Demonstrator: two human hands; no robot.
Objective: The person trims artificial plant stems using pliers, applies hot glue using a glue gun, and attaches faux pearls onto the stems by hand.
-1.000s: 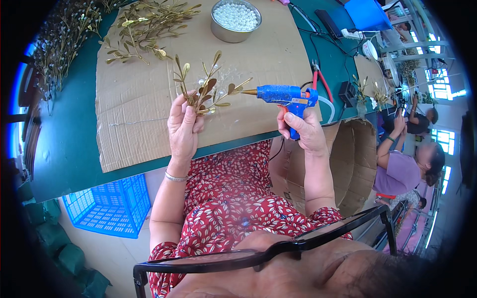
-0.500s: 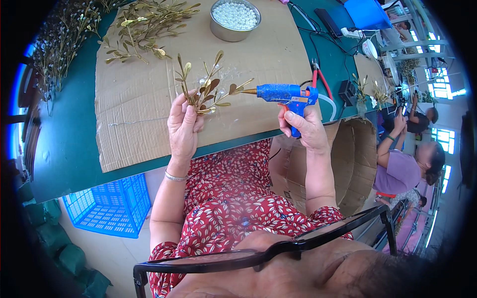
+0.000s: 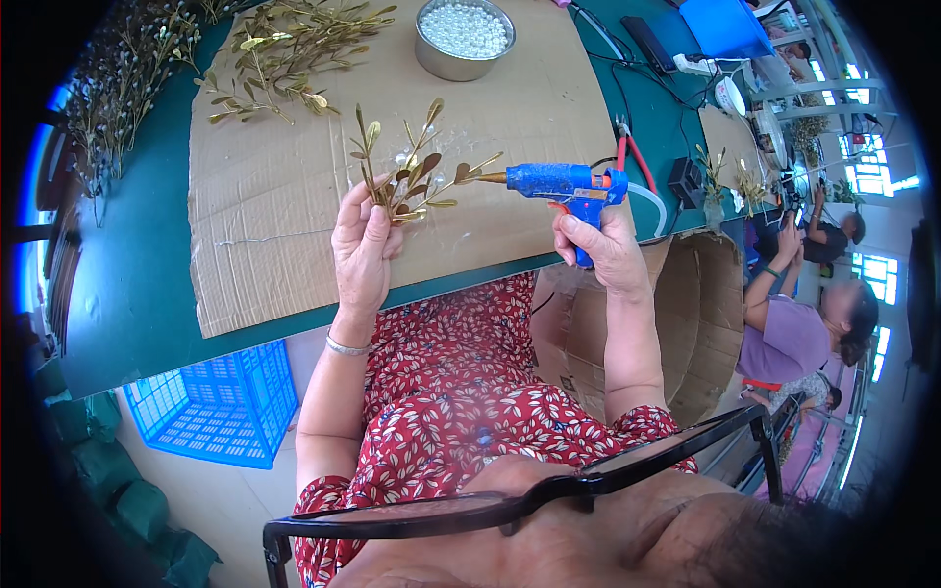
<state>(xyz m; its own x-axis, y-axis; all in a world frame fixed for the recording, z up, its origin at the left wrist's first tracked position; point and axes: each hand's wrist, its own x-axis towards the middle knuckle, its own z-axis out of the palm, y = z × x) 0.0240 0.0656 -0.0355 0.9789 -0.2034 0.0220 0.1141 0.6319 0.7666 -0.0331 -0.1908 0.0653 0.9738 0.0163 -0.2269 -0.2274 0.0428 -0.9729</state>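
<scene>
Between the thumb and fingers of my left hand (image 3: pixel 365 245) is the base of a gold artificial leaf sprig (image 3: pixel 417 181), its branches fanning up and to the right. My right hand (image 3: pixel 610 250) is wrapped round the handle of a blue hot glue gun (image 3: pixel 554 180). The gun points left, its brass nozzle at the sprig's rightmost twig; whether they touch I cannot tell. Both are held over a cardboard sheet (image 3: pixel 274 279). Beyond them stands a round metal bowl (image 3: pixel 459 67) filled with white pearl beads (image 3: pixel 463 31).
More gold sprigs (image 3: pixel 284 64) lie at the far left, beside a pile of darker beaded stems (image 3: pixel 123 93). Red-handled pliers (image 3: pixel 635 162) and cables lie at the right on the green table (image 3: pixel 127 294). Below are a blue crate (image 3: pixel 216 402) and a cardboard box (image 3: pixel 701 323). Other people sit further right.
Very little differs. The sprig in my left hand and the glue gun have shifted very slightly, the nozzle staying close by the right twig.
</scene>
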